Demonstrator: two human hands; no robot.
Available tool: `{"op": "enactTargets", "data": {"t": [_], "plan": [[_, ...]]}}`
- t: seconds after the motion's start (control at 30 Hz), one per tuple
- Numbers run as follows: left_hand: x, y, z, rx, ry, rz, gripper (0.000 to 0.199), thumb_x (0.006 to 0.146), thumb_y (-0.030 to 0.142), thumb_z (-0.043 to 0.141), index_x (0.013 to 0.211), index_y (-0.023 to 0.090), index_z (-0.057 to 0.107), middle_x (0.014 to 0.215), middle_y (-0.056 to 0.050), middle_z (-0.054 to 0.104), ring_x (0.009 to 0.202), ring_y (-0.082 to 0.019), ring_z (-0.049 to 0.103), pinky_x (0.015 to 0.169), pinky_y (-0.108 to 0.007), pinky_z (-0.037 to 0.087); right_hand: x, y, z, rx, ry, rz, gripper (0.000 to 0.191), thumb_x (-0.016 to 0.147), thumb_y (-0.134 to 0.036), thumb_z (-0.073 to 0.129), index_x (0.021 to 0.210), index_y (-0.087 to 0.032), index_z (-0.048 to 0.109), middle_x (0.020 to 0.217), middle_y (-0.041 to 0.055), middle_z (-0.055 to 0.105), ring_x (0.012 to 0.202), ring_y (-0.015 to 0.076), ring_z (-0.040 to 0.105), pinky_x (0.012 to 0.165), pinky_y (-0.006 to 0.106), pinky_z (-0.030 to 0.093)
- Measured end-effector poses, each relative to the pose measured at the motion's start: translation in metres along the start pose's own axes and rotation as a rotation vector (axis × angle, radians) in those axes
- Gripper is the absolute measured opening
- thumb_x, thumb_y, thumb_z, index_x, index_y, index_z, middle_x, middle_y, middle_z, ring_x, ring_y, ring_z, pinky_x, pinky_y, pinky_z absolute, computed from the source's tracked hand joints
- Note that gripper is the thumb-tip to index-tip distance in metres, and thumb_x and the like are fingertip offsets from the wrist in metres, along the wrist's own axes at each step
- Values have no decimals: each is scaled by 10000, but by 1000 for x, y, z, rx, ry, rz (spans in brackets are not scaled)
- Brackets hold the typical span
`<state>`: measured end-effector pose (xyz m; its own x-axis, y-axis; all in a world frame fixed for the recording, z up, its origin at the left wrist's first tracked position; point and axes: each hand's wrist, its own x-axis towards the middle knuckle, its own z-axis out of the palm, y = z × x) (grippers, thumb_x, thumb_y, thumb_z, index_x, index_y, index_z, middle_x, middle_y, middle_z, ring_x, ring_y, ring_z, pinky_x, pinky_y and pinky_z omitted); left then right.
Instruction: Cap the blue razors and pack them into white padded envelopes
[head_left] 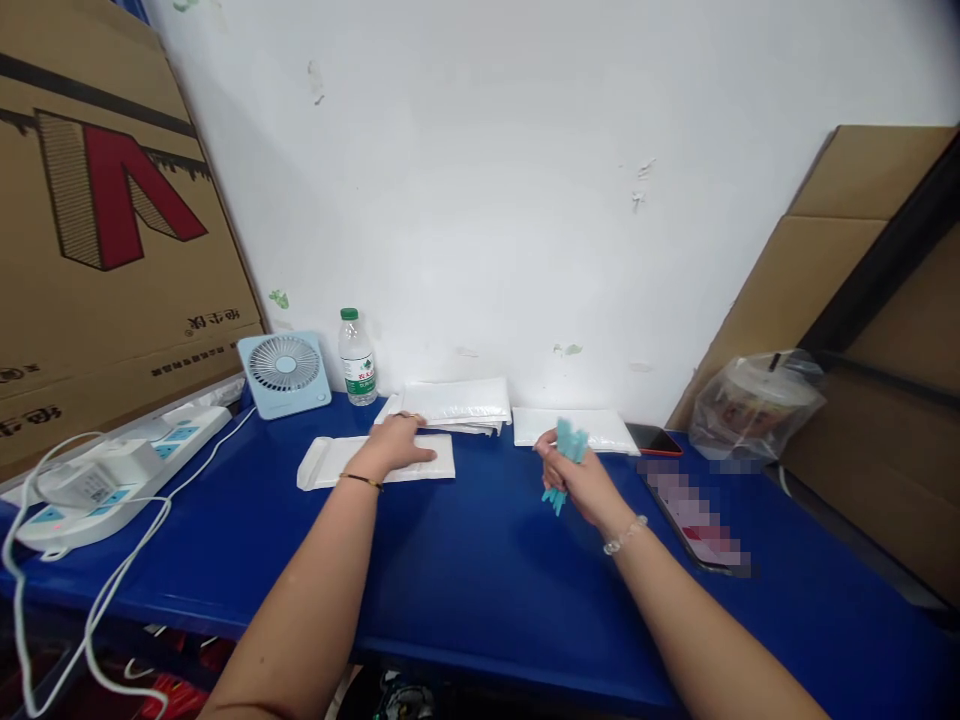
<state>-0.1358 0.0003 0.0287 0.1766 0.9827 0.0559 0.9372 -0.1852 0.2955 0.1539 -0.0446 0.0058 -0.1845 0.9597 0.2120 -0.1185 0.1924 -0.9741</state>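
My left hand [400, 443] lies over a flat white padded packet [330, 461], its thumb spread to the right and fingers pointing toward the wall. The fingertips reach the near side of a stack of similar white packets [465, 398]; whether they touch it I cannot tell. My right hand [583, 482] is closed around a small bundle of thin light-blue strips [571, 441], which stick out above and below the fist, held over the blue table. Behind that fist another white packet [604, 432] lies against the wall.
On the blue table [480, 590], a light-blue fan [285, 373] and a water bottle [358, 360] stand at the back left. A power strip [142, 470] with white cables lies left. Right are two phones [697, 525] [655, 439] and a bagged cup [757, 405]. Cardboard boxes [97, 200] flank both sides.
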Motion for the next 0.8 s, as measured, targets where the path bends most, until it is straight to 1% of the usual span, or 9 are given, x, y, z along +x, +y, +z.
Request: {"op": "enactTargets", "data": {"t": [0.03,0.13,0.23,0.33,0.4,0.5,0.57,0.7,0.8], "plan": [[3,-14,-3,59,-37,-101,701,631,508,648,1234,171,527,1296,-166,504,1215,-395,398,944,-521,355,1,6,-1,-50,-16,42,309,758,-473,639,832,-200,515,471,-93,329,399,78,318,447,249,386],[8,-41,-4,100,-170,-250,845,516,543,713,1255,187,512,1348,-182,459,1233,-431,370,937,-524,352,2,17,2,-95,-54,119,339,741,-509,637,815,-193,540,485,-77,328,410,77,304,397,225,304],[7,-44,-5,2,-208,-245,725,480,492,748,1129,203,600,1225,-141,575,1145,-389,481,910,-447,392,0,15,4,-10,-49,128,348,736,-521,636,831,-199,543,479,-88,278,398,63,232,369,205,196],[2,-26,-10,-270,-190,-94,446,595,510,687,914,200,656,990,-68,670,951,-276,596,794,-332,453,-1,8,1,29,-6,90,348,712,-501,666,836,-199,547,481,-94,269,389,54,210,369,201,165],[-1,-8,-12,-621,-71,-30,418,672,547,629,877,183,637,875,-44,669,814,-212,613,678,-281,471,0,4,-3,43,40,57,355,706,-484,677,879,-198,557,479,-99,271,384,51,205,371,202,169],[-3,20,-10,-1166,184,-108,421,687,502,659,948,180,585,835,-18,645,665,-128,592,549,-221,470,-1,0,-7,80,67,23,379,735,-467,658,981,-195,563,474,-103,271,387,55,203,377,208,182],[-3,35,-5,-1404,249,-154,397,680,423,704,964,186,560,838,-8,632,617,-96,578,512,-201,479,-2,-2,-8,82,49,27,398,746,-463,648,1021,-187,566,470,-101,274,387,57,204,376,213,179],[1,53,14,-1653,237,-210,332,684,324,735,904,169,541,737,11,598,517,-55,524,478,-179,498,-3,-3,-1,-40,62,77,419,685,-418,714,1000,-180,574,475,-85,324,377,65,257,372,223,187],[2,60,26,-1647,195,-231,339,691,316,733,916,164,531,766,-1,596,539,-59,530,537,-218,540,-2,0,3,-113,145,120,335,665,-383,718,879,-184,556,498,-65,370,380,73,298,371,229,206]]}}
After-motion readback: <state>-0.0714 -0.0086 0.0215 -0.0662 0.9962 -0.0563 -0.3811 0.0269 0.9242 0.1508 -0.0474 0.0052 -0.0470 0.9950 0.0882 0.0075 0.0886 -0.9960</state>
